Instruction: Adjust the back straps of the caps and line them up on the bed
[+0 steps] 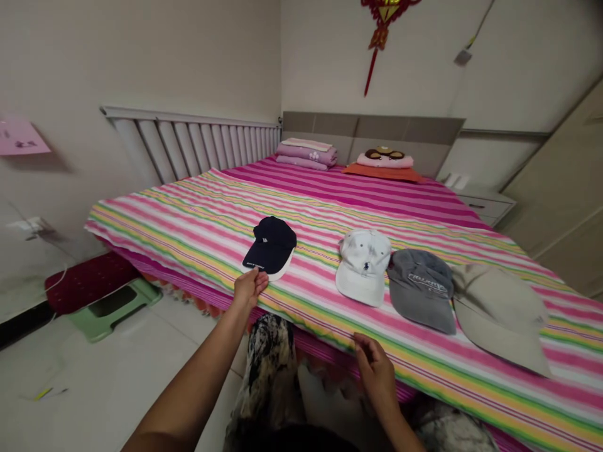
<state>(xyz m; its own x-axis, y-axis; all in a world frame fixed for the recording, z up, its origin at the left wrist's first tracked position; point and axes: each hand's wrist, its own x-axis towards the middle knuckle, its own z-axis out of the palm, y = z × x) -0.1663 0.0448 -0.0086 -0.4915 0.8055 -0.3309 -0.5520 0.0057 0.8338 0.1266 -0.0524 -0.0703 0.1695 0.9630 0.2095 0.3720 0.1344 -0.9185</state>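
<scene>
A navy cap (276, 242) with small white lettering and a white rim lies on the striped bed cover. My left hand (251, 285) is at the near corner of its brim, fingers closed on the edge; the fingertips are partly hidden. My right hand (375, 364) hovers by the bed's front edge, empty, with loosely curled fingers and a gap between thumb and forefinger. Farther right, a white cap (365, 263), a grey cap (421, 289) with white script and a beige wide-brimmed hat (502, 314) lie side by side.
Folded purple bedding (306, 154) and an orange and pink stack (384, 166) lie by the headboard (400, 135). White railings (198, 141) run along the left wall. A green stool (113, 311) stands on the floor at left, and a white nightstand (487, 204) at back right.
</scene>
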